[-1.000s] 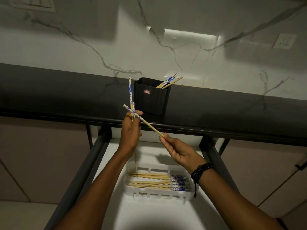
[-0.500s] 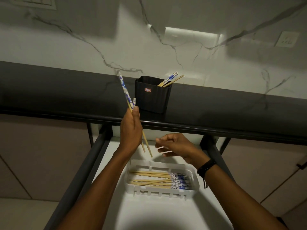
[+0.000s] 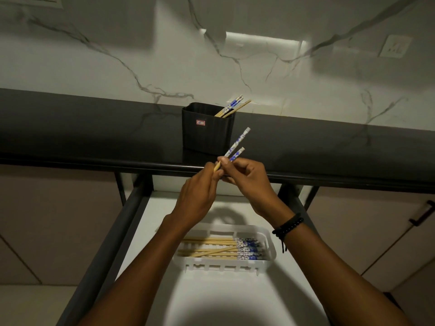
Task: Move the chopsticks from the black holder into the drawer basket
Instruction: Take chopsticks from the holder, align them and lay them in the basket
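Both hands meet in front of the counter edge, above the open drawer (image 3: pixel 211 300). The left hand (image 3: pixel 197 196) has its fingers curled round the plain wooden part of a pair of chopsticks (image 3: pixel 236 147). The right hand (image 3: pixel 249 184) pinches the same pair a little higher, near where the blue and white pattern begins. The patterned ends point up and to the right, across the front of the black holder (image 3: pixel 208 130), and one end stands out farther than the other. The holder stands upright on the dark counter (image 3: pixel 94 128), close to its front edge, and a few other chopsticks (image 3: pixel 233 105) lean out of its far right corner. Down in the drawer, the white basket (image 3: pixel 226 267) lies below the forearms. In it a row of chopsticks (image 3: pixel 211 249) lies flat, patterned ends to the right, with one stick crossed over the others. A black bead bracelet (image 3: pixel 287 228) is on the right wrist
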